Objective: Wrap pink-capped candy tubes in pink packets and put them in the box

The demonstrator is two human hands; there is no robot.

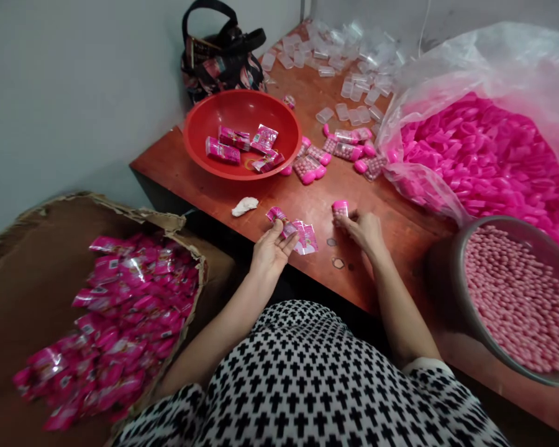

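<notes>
My left hand (271, 251) holds a pink printed wrapper sleeve (282, 220) between thumb and fingers, near the table's front edge. Just right of it, a few flat pink wrappers (309, 238) lie on the wood. My right hand (364, 230) grips a small container with a pink cap (340, 207), standing near upright at the table surface; the fingers cover its lower part. Behind the hands lie several clear containers filled with pink beads (307, 166), fitted with bright pink caps. A crumpled white scrap (245, 207) rests left of my left hand.
A red bowl (200, 162) holds several wrapped packs. At the left, a cardboard box (200, 251) contains many pink packs. Clear empty containers (325, 115) spread across the back. A plastic bag of pink caps (489, 155) and a tub of pink beads (517, 298) stand right; a handbag (223, 62) sits behind.
</notes>
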